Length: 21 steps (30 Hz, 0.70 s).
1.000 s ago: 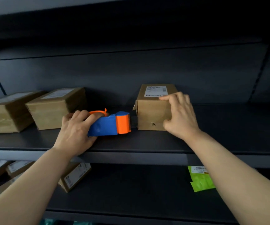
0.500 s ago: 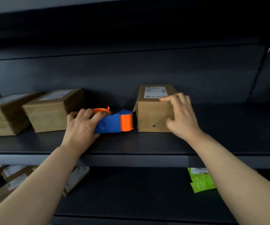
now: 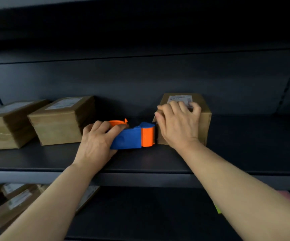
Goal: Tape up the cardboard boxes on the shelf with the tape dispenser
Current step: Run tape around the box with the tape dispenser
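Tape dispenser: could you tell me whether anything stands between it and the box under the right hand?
Nothing visible does. The tape dispenser, gripped by the left hand, has its orange end right beside the box, which the right hand holds.

Blue-and-orange tape dispenser (image 3: pixel 132 136) lying on shelf (image 3: pixel 245 153), orange end against labelled cardboard box (image 3: pixel 205 119)

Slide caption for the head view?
Left hand holds a blue-and-orange tape dispenser at the left side of a cardboard box gripped by the right hand on a shelf.

Tape dispenser (image 3: pixel 129 138) beside cardboard box (image 3: pixel 205 122)
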### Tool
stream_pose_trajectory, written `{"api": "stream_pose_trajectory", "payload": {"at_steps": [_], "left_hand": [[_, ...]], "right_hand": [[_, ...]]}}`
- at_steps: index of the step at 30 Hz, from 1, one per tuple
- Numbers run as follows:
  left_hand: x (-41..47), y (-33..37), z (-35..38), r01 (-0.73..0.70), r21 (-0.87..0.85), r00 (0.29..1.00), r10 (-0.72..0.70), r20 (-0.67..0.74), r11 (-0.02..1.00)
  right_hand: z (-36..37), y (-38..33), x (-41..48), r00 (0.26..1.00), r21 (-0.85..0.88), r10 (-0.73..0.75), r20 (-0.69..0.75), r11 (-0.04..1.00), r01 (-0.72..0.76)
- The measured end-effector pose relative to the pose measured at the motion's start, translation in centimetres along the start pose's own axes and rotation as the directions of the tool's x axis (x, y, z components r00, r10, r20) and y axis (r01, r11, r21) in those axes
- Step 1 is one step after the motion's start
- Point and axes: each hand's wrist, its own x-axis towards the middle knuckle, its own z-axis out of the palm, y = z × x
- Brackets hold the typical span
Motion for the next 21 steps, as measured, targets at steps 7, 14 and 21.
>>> {"api": "stream_pose_trajectory", "payload": {"at_steps": [7, 14, 21], "left_hand": [[-0.1, -0.1, 0.1, 0.019, -0.036, 1.000, -0.018, 0.020, 0.999], [0.2, -0.2, 0.3, -0.027, -0.029, 0.999, 0.028, 0.028, 0.999], [0.0, -0.1, 0.1, -0.030, -0.024, 0.999, 0.030, 0.033, 0.999]], "right_hand": [[0.2, 1.1, 0.0, 1.000, 0.029, -0.003, 0.031, 1.000, 0.002], [-3.5, 4.0, -0.8, 0.900, -0.083, 0.119, 0.419, 0.992, -0.092], [-3.1, 4.4, -0.8, 0.876, 0.022, 0.174, 0.449, 0.978, -0.206]]}}
